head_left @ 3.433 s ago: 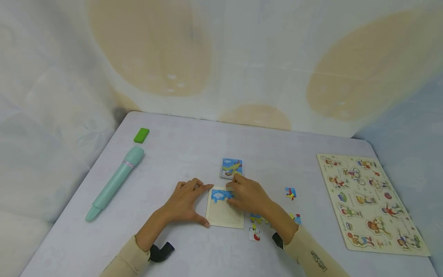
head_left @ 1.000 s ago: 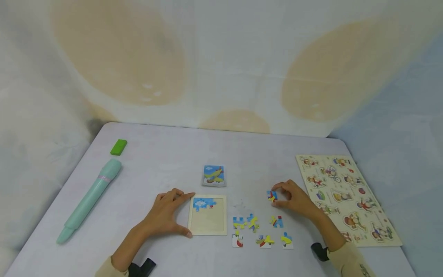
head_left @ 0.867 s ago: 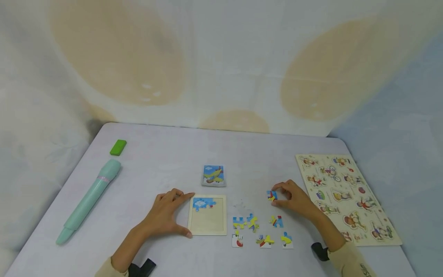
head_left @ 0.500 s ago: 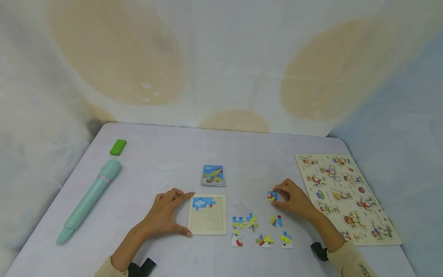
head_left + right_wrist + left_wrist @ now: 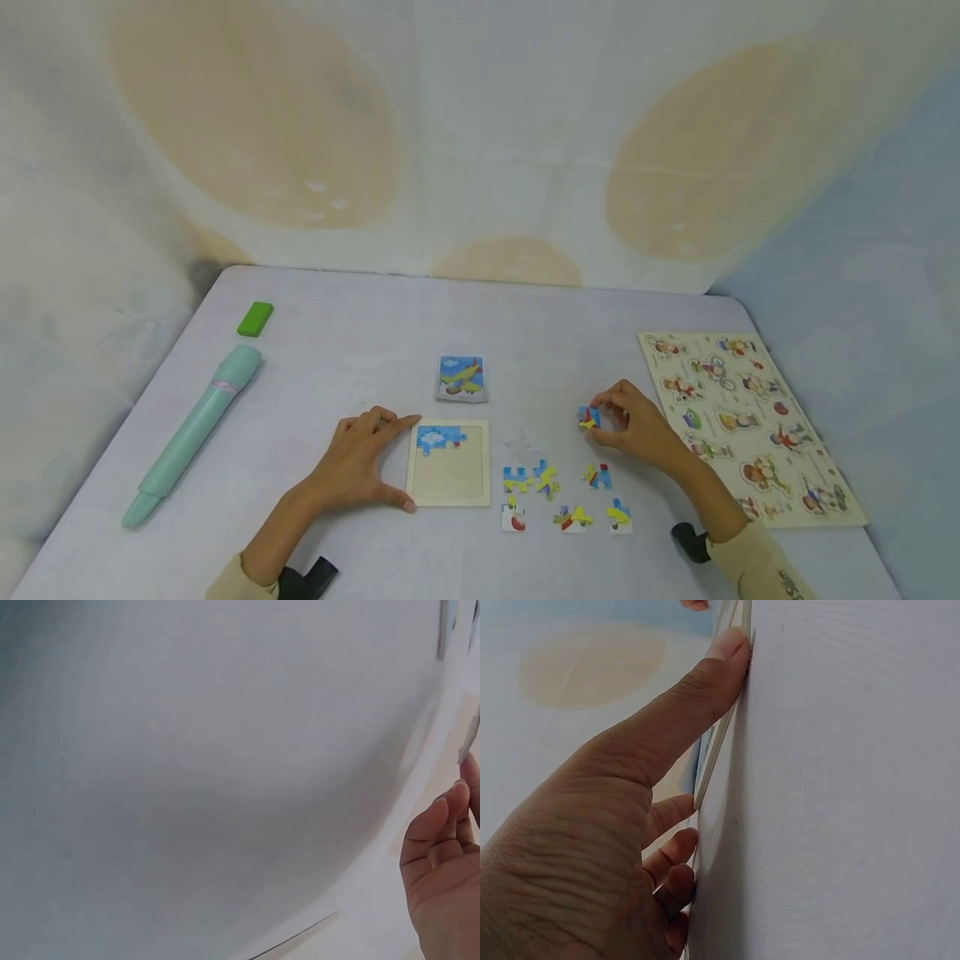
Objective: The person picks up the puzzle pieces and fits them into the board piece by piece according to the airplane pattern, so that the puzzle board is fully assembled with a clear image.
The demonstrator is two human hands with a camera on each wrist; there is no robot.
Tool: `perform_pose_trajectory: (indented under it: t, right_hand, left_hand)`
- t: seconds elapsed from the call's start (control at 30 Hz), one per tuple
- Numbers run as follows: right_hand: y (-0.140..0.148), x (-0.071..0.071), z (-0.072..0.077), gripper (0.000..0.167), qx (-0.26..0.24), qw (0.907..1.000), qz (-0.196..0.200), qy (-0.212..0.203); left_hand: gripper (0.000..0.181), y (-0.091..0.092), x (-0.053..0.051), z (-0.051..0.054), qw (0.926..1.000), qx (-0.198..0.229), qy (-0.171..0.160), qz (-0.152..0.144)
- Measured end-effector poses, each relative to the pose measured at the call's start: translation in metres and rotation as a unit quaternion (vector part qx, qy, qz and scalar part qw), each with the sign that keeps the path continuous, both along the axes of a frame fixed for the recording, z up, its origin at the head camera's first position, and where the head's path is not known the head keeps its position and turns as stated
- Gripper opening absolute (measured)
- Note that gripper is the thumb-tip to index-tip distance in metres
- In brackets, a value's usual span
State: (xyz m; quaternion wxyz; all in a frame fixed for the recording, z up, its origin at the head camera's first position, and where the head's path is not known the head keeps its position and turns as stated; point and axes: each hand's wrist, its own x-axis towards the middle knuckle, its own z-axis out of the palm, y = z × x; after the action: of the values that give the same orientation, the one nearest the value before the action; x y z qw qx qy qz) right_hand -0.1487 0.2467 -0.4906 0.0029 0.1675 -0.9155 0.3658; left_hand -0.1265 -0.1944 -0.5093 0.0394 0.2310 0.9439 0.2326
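My left hand (image 5: 360, 458) rests beside a small square wooden puzzle tray (image 5: 448, 492), thumb and index finger spread along its left edge. In the left wrist view, the thumb (image 5: 682, 697) touches the tray's rim. Joined blue puzzle pieces (image 5: 438, 438) lie in the tray's upper left part. Off to the right, my right hand (image 5: 637, 423) pinches a blue, red and yellow puzzle piece (image 5: 588, 417) between thumb and fingers. In the right wrist view, only the hand's edge (image 5: 446, 877) and part of the piece (image 5: 470, 739) show.
Several loose puzzle pieces (image 5: 573, 518) lie right of the tray. Behind it sits a small airplane picture block (image 5: 461, 378). A figure board (image 5: 750, 433) lies at right; a mint-green pen-shaped object (image 5: 193, 435) and a green block (image 5: 256, 318) lie at left.
Since the oldest frame, my right hand has gone from the tray to a piece on the right and pinched it. Lately that piece has tilted and shifted slightly. My left hand stays at the tray.
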Motion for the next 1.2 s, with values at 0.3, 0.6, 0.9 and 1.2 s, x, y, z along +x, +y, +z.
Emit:
perform_pose_trajectory:
  t: [0.3,0.6,0.9,1.2]
  right_hand:
    - [-0.021,-0.002,0.016,0.030,-0.027,0.9996,0.008,-0.010]
    - [-0.049,-0.004,0.021,0.030,-0.036,0.9985,0.029,-0.030]
    - [-0.072,-0.001,0.027,0.030,-0.023,0.9983,0.051,-0.014]
    - [-0.088,0.002,0.032,0.028,0.024,0.9981,0.053,-0.018]
  left_hand:
    - [0.116,-0.001,-0.001,0.000,1.0000,-0.002,0.001,0.008]
    - [0.115,0.001,0.001,0.001,0.9999,0.010,-0.001,0.011]
    - [0.113,0.006,0.000,0.002,0.9999,0.012,0.004,0.006]
    - [0.115,0.011,-0.002,0.002,0.9999,0.014,0.001,-0.003]
